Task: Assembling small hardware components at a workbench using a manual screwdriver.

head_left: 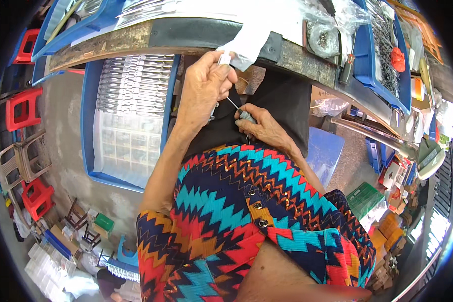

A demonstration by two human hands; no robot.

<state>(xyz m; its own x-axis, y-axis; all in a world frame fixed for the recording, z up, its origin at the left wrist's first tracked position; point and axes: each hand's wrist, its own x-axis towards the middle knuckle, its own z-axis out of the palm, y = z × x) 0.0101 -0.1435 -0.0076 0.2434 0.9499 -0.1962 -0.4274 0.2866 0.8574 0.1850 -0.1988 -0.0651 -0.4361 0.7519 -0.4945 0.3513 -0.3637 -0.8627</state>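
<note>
My left hand (206, 85) is raised near the bench edge, its thumb and fingers pinching a small white piece (225, 59) whose kind I cannot make out. White sheeting (251, 43) hangs over the edge just behind it. Lower and to the right, my right hand (264, 128) is closed round the grey handle of a screwdriver-like tool (246, 118). Its thin shaft points up and left toward my left hand; the tip is hidden there. A shiny metal bit (213, 111) shows below my left wrist, partly covered. Both hands are over my dark-clad lap.
The worn wooden bench (307, 63) spans the front. Left of my lap stands a blue tray (88, 136) with rows of metal strips and clear bags. A screwdriver (347, 70) lies beside a blue bin (370, 83) of dark parts at right. Red stools (24, 108) stand far left.
</note>
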